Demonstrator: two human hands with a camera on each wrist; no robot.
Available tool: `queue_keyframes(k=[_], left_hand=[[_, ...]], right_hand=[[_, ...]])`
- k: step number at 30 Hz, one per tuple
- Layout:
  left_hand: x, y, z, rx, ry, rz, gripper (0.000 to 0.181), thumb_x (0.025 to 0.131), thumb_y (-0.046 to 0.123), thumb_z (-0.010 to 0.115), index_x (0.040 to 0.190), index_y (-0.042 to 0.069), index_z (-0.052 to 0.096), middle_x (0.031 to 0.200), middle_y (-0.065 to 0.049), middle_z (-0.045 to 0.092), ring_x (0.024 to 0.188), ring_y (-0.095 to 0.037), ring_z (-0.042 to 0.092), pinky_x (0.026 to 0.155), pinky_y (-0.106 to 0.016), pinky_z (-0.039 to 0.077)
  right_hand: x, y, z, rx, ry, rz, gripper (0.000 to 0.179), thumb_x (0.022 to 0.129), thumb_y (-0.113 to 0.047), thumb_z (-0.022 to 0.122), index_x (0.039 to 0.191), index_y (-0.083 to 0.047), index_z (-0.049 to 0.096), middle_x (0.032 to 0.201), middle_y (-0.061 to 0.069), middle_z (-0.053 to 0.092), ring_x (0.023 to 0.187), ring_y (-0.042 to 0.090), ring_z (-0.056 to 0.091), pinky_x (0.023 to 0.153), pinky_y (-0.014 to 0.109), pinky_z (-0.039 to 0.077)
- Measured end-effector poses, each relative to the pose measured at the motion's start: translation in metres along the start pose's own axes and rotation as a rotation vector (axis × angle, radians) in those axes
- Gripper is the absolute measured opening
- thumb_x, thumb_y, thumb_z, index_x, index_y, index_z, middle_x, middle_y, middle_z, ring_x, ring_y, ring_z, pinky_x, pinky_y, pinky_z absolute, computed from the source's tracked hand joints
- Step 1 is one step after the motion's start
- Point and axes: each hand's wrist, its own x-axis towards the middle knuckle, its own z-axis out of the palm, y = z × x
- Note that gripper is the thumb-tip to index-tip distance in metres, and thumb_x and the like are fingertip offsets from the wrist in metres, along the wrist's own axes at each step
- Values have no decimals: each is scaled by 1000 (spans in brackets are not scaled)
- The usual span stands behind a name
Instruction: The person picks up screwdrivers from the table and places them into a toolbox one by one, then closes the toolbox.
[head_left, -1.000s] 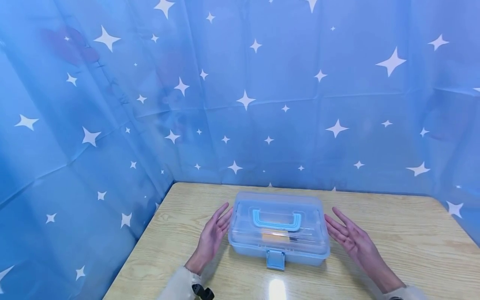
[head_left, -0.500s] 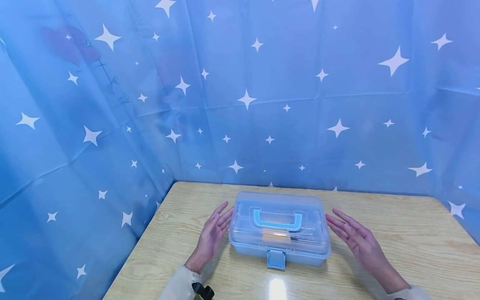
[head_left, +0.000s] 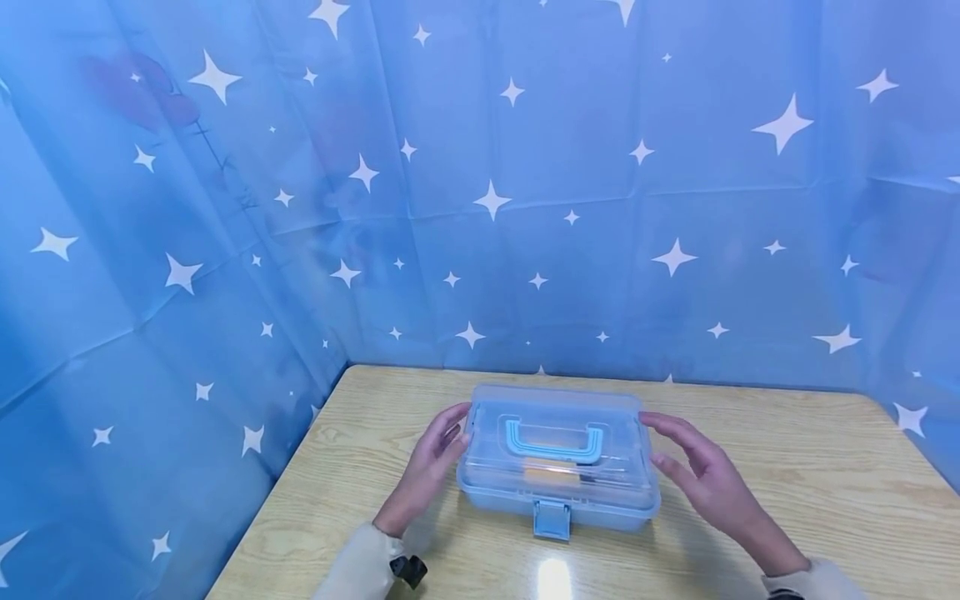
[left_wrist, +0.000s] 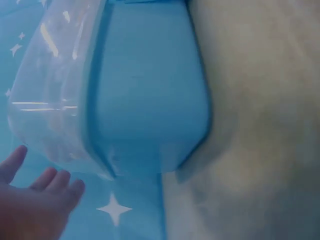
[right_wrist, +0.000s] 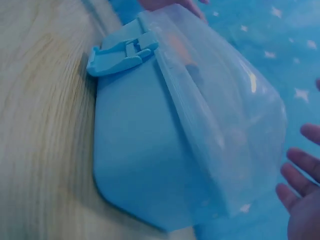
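A plastic storage box [head_left: 555, 508] with a pale blue base and a see-through lid [head_left: 487, 454] stands on the table. Its blue handle [head_left: 555, 454] lies folded on top, and the front latch [head_left: 552, 520] sticks outward, unfastened. Through the lid shows something orange-yellow [head_left: 551, 472]. At the box's left end is my left hand [head_left: 426, 471], thumb and fingers apart, fingertips close to the lid's edge. My right hand [head_left: 712, 479] is likewise spread at the right end. Both wrist views show loosely bent fingers beside the lid, gripping nothing.
The light wood table [head_left: 337, 500] extends around the box. Behind it and to the left hangs a blue curtain [head_left: 480, 250] with white stars. A bright glare spot [head_left: 554, 579] lies on the wood in front of the box.
Both hands have turned and bent their fingers inward, thumbs now apart from the fingers and fingertips nearer the lid's sides. The box has stayed in place.
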Motion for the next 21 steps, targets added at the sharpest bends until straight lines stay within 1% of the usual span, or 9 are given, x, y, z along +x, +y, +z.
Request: queue_keyframes(k=[3,5,6,7,10,13,16,19,21], left_hand=[[6,6,2,181,10,24,50,102,29,56,149,19,43,156,-6,37,146,-23,31,120,-51,26],[10,11,4,299,6,39,52,100,36,58,148,23,44,157,-4,36,146,-22,31,118,-53,28],[13,13,5,342,1,48,53,99,39,58,148,25,45,158,-5,35,146,-23,31,118,-55,28],[15,15,6,377,-4,59,54,99,41,58,148,25,45,159,-5,34,146,-24,31,117,-57,29],[22,21,11,457,-24,81,55,98,45,57,148,26,45,159,-4,33,146,-26,31,115,-58,31],[30,25,18,516,-59,86,56,98,45,58,149,27,43,161,-1,29,147,-26,31,114,-56,35],[38,30,24,576,-96,87,57,98,43,58,150,27,42,161,1,28,147,-24,30,114,-53,36],[47,33,29,642,-140,113,57,98,42,57,151,24,42,161,-4,29,148,-26,28,115,-53,34],[51,35,32,687,-175,144,56,99,42,55,151,22,42,160,-8,31,148,-30,27,116,-55,31]], right_hand=[[4,-8,7,-199,-30,-52,50,91,2,65,139,-8,55,143,11,51,138,-1,37,111,18,34],[6,-15,11,-285,-67,-70,52,89,-5,70,139,-13,57,145,9,50,139,0,36,109,21,36],[8,-19,13,-313,-85,-84,52,89,-7,71,138,-15,57,146,7,50,139,2,36,105,13,35],[10,-21,15,-330,-101,-106,53,88,-8,72,138,-16,57,146,8,49,139,4,37,104,17,38],[16,-29,21,-374,-142,-164,53,88,-13,74,138,-18,57,147,7,48,139,10,38,100,27,45],[21,-33,28,-429,-173,-271,54,86,-16,76,137,-17,58,146,8,48,137,19,40,99,33,45],[26,-38,35,-483,-212,-360,53,87,-24,76,137,-19,58,148,7,46,137,24,39,103,35,40],[31,-41,45,-522,-250,-438,51,88,-29,74,136,-19,59,148,8,45,137,29,39,106,39,35],[32,-42,52,-552,-278,-465,50,88,-31,74,135,-19,59,149,8,45,137,30,39,108,41,33]])
